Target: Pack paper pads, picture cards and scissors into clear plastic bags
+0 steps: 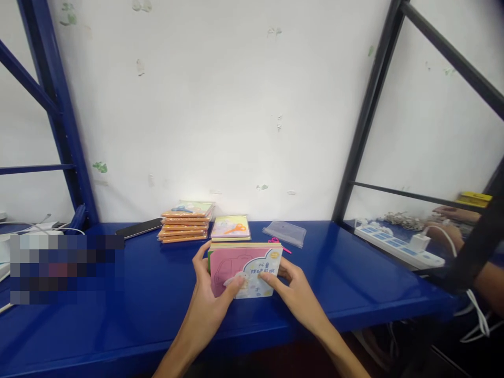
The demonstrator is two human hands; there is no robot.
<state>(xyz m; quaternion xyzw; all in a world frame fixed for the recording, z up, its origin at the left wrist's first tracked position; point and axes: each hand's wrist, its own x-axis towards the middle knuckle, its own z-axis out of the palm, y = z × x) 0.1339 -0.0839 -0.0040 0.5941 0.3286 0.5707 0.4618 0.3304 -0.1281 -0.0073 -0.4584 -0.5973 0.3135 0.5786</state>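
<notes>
A stack of paper-cutting sheets [224, 265] stands tilted up above the table's front part, a pink sheet with a line drawing and a pale blue printed cover facing me. My left hand [210, 289] grips its left side, thumb on the front and fingers behind. On the right side, my right hand [297, 286] is closed the same way, its thumb on the printed cover. Just behind the stack lie pink scissors [273, 240], partly hidden, beside a clear plastic pouch [285, 232]. Another stack of sheets with orange scissors [236, 229] on it lies behind to the left.
Several wrapped packs [185, 228] are piled near the wall, with a dark phone [139, 228] left of them. A power strip [397, 249] with a white charger stands at the right behind a dark frame post. Beyond it, another person's arm [441, 236] shows.
</notes>
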